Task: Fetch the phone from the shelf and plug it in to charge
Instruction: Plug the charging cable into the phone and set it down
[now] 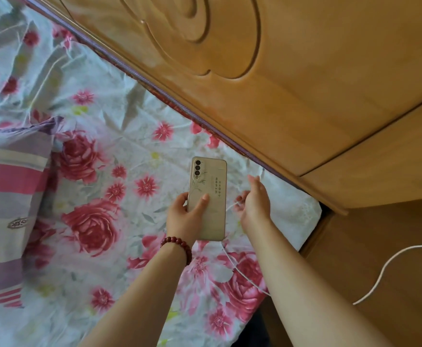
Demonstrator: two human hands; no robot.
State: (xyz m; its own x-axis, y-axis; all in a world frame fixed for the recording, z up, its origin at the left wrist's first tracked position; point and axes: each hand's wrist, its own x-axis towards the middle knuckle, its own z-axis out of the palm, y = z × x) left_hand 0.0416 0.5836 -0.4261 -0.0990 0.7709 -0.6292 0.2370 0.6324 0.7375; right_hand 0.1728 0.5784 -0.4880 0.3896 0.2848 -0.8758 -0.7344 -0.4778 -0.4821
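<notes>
A pale gold phone (211,186) with three camera lenses and a printed case faces back-up over the flowered bed. My left hand (186,216), with a red bead bracelet at the wrist, grips its lower half from the left, thumb across the back. My right hand (253,201) is just right of the phone, fingers curled around a thin white charging cable (242,271). The cable runs from that hand down across the sheet, passes behind my right forearm, and shows again on the wooden nightstand (380,271). The plug end is hidden in my fingers.
A carved wooden headboard (280,71) runs diagonally across the top right. The flowered bed sheet (105,146) is wrinkled. A striped pink and purple pillow (9,209) lies at the left. A white lace-edged cloth (295,211) lies at the bed's corner beside the nightstand.
</notes>
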